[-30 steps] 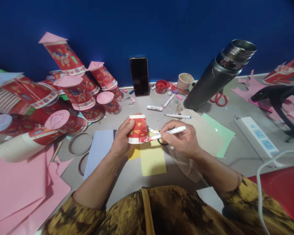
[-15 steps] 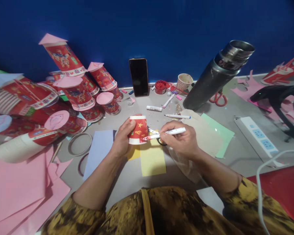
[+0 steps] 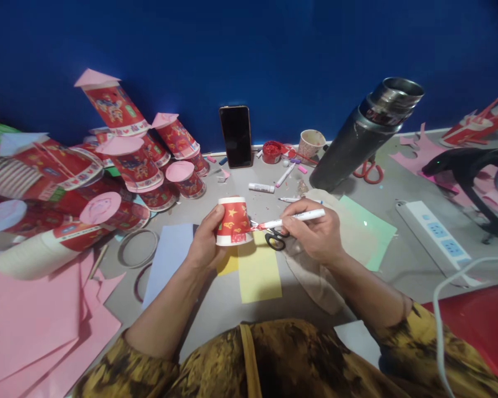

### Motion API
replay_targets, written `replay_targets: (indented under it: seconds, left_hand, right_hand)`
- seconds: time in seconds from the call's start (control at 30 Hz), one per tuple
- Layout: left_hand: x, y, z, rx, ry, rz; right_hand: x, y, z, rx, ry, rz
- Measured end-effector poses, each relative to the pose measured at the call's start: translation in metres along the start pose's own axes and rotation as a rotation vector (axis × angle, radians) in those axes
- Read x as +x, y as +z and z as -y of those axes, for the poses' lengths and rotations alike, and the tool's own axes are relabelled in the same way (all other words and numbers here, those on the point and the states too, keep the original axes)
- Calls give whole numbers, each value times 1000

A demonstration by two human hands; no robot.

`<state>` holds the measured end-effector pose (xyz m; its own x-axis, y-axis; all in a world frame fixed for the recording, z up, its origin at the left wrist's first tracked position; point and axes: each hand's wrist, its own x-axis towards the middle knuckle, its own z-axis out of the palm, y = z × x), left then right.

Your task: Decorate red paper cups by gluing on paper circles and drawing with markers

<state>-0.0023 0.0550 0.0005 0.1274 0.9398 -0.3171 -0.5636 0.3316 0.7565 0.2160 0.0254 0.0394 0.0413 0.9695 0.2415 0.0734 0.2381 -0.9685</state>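
Note:
My left hand [image 3: 208, 234] is closed around a red paper cup [image 3: 234, 218] with gold stars, turned upside down. Red marker colour covers a patch of the white band at its lower edge. Between the fingers of my right hand [image 3: 315, 232] is a white marker [image 3: 302, 216], its red tip pointing left, just beside the cup's right side; whether it touches cannot be made out. Black-handled scissors [image 3: 276, 240] lie below the marker. Under the hands are a yellow paper sheet [image 3: 260, 279] and a beige cloth [image 3: 315, 287].
Stacked red cups with pink paper cones [image 3: 130, 160] crowd the left. A phone [image 3: 236, 136] leans on the blue wall. A dark flask [image 3: 357, 141] and a power strip [image 3: 437, 235] stand to the right. Pink paper [image 3: 33, 309] lies front left; loose markers [image 3: 261, 188] lie behind the cup.
The cup has turned in my left hand, showing a red-coloured patch on the white band. My right hand and the marker have shifted slightly right, away from the band, uncovering more of the scissors.

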Motion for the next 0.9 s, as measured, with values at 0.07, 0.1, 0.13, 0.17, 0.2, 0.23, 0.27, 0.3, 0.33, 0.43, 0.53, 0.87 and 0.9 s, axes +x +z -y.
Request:
replay_targets:
  seconds: [0.07,0.1,0.13,0.17,0.2,0.23,0.27,0.3,0.33,0.43,0.53,0.87,0.9]
  left_hand:
    - [0,0,-1,-23,-8,-1]
    - [0,1,-1,-33,-12,-2]
    - [0,1,-1,-41,-15,-4]
    - [-1,2,-2,-46,-16,-7]
    - [-1,2,-2,-48,-15,-9]
    - [-2,2,-3,-48,-15,-8]
    - [-2,3,-3,-48,-14,-5]
    - [-2,3,-4,-46,-14,0]
    - [-3,3,-4,-43,-15,8]
    - [-3,3,-5,-31,-21,21]
    - [-4,3,-5,-22,-17,18]
    - [-2,2,-2,-8,12,34]
    - [-2,2,-2,-8,5,42]
  right_hand:
    - [0,0,-2,27,18,21]
    - [-1,1,-2,36,28,36]
    - [-2,2,-3,42,37,54]
    - [-3,4,-4,47,44,74]
    - [-4,5,-5,51,48,89]
    - [-5,6,-6,51,49,95]
    - [-5,6,-6,49,47,90]
    - [-5,7,-7,47,44,77]
    - [-5,7,-7,49,41,60]
    - [-5,7,-7,66,34,43]
    - [-6,8,-8,52,14,70]
    - [-7,9,-6,-3,1,46]
    - [-7,9,-6,-6,8,52]
